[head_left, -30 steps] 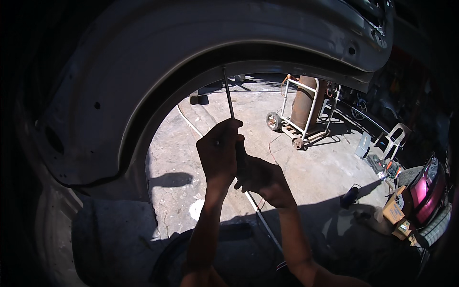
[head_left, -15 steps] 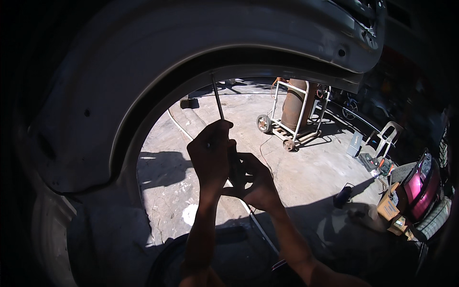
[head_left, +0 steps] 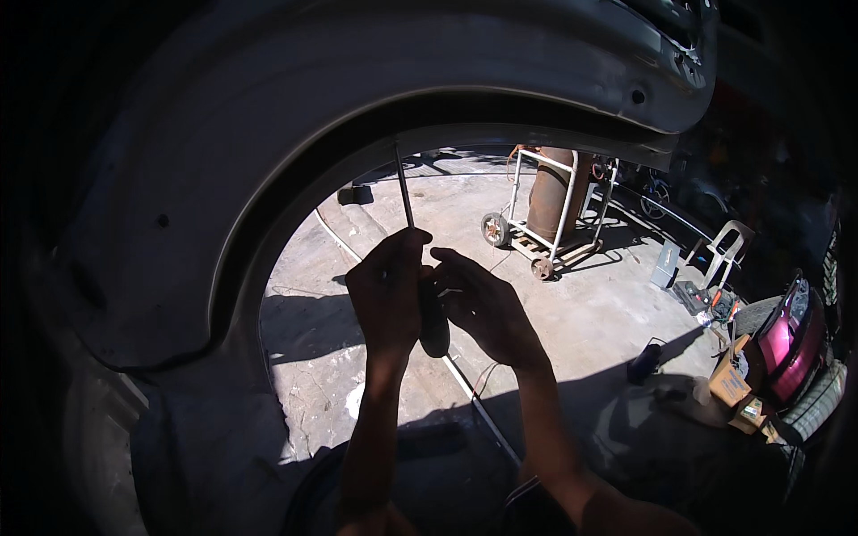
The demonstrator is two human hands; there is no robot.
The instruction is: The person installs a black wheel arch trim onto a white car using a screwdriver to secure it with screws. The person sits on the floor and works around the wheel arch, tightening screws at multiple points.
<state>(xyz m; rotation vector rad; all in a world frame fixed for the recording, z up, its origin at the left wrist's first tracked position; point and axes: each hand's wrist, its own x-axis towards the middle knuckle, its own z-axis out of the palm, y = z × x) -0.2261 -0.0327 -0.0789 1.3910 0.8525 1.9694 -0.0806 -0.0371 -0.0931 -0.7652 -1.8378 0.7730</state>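
A long-shafted screwdriver (head_left: 434, 326) with a dark handle stands nearly upright, its tip up at the inner lip of a vehicle's wheel arch (head_left: 357, 147). My left hand (head_left: 386, 290) is closed around the top of the handle and the base of the shaft. The lower end of the handle sticks out below it. To the right of the handle, my right hand (head_left: 492, 308) has its fingers stretched and loosely apart, fingertips close to the handle. Shadow hides whether they touch it. The bare body panel (head_left: 179, 170) curves over both hands.
Beyond the arch, a white wheeled cart (head_left: 560, 210) carries a rusty gas cylinder (head_left: 550, 196) on concrete. To the right are a white plastic chair (head_left: 728, 250), a grey box (head_left: 665, 264), cardboard boxes (head_left: 730, 380) and a magenta panel (head_left: 786, 344). A pale hose (head_left: 483, 406) crosses the floor.
My right hand has loosened from the lower handle and moved up and right, with its fingers straighter. The handle's lower end now shows. My left hand keeps its hold, slightly lower.
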